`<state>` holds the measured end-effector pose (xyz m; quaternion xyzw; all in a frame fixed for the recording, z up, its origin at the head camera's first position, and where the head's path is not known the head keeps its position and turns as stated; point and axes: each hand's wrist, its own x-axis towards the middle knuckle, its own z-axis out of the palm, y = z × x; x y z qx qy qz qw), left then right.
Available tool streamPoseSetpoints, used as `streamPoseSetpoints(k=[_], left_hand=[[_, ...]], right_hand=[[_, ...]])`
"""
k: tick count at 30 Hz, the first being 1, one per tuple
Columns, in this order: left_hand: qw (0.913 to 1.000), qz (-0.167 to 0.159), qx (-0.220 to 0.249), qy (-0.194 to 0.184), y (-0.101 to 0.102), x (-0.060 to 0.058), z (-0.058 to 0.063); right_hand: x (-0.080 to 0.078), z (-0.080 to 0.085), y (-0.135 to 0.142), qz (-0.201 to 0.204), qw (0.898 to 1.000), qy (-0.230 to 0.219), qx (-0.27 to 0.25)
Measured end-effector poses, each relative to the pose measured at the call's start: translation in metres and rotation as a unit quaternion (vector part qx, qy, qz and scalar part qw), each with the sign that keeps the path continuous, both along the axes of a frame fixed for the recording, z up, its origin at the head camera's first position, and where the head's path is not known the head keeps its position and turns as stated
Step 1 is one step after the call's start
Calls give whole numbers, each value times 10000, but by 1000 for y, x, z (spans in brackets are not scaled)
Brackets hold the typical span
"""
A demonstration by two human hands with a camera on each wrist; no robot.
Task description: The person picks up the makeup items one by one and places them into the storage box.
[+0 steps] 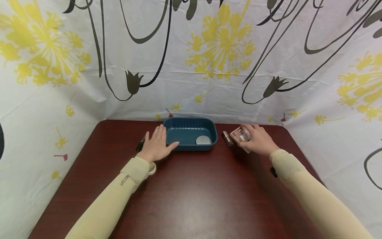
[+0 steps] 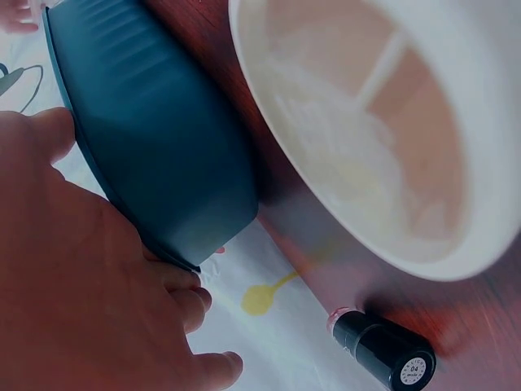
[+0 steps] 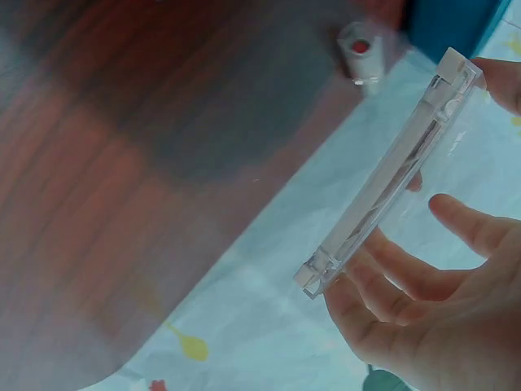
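My left hand (image 1: 156, 145) lies over the left side of a blue basket (image 1: 191, 148), its fingers straight and touching the rim. In the left wrist view the thumb also meets the basket's edge. A pale round disc (image 1: 203, 140) lies inside the basket at its front right. My right hand (image 1: 259, 141) grips a clear-cased makeup palette (image 1: 240, 135) by its edges, thumb on one side and fingers on the other. The right wrist view has the palette (image 3: 391, 175) edge-on, tilted above the table. Just left of it lies a small lipstick tube (image 1: 227, 138).
A white round case (image 1: 152, 168) with a see-through middle sits by my left wrist. Behind my left hand lies a black tube (image 1: 140, 145), labelled 04 in the left wrist view. A small black item (image 1: 273, 172) is partly hidden by my right sleeve. Patterned cloth (image 1: 191, 96) hangs behind the table.
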<state>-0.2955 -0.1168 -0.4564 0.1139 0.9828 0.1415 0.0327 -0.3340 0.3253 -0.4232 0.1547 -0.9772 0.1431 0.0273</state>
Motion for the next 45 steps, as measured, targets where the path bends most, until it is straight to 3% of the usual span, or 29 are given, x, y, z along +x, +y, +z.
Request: streamPoseSetpoints(k=[22,45], left_hand=[[9999,1,105,13,0,1,2],[10000,40,19,51,1,-1,0]], right_hand=[[-22,26,-81,571,9977,-51,-350],[-44,15,-141,1431,9893,-264,102]])
